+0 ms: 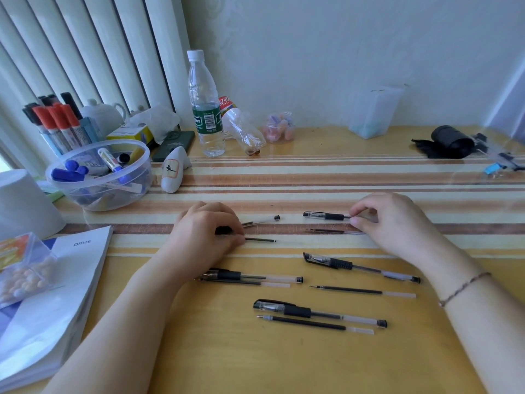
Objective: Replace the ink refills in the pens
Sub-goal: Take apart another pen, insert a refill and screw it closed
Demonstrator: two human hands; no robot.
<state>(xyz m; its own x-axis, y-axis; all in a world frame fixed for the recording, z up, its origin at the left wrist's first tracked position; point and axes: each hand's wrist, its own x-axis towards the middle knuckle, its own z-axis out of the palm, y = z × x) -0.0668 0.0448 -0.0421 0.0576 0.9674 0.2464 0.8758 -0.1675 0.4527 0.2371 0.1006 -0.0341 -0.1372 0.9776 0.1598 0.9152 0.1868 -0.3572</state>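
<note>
Several black gel pens and loose ink refills lie in pairs on the striped table. My left hand (208, 231) rests on the table with its fingers closed over a refill (260, 240); a clear pen barrel (261, 220) lies just beyond it. My right hand (389, 220) pinches the barrel end of a capped pen (326, 215), with a thin refill (329, 231) lying just below. Nearer me lie a pen (360, 267) with a refill (360, 291), another pen (318, 310) with a refill (312, 322), and a pen (255, 277) by my left wrist.
A clear bowl of markers (99, 173), a marker holder (56, 123), a water bottle (206, 106) and a tipped bottle (241, 129) stand at the back left. A booklet (51, 297) and bead box (25, 265) lie at left. A black roll (449, 142) lies back right.
</note>
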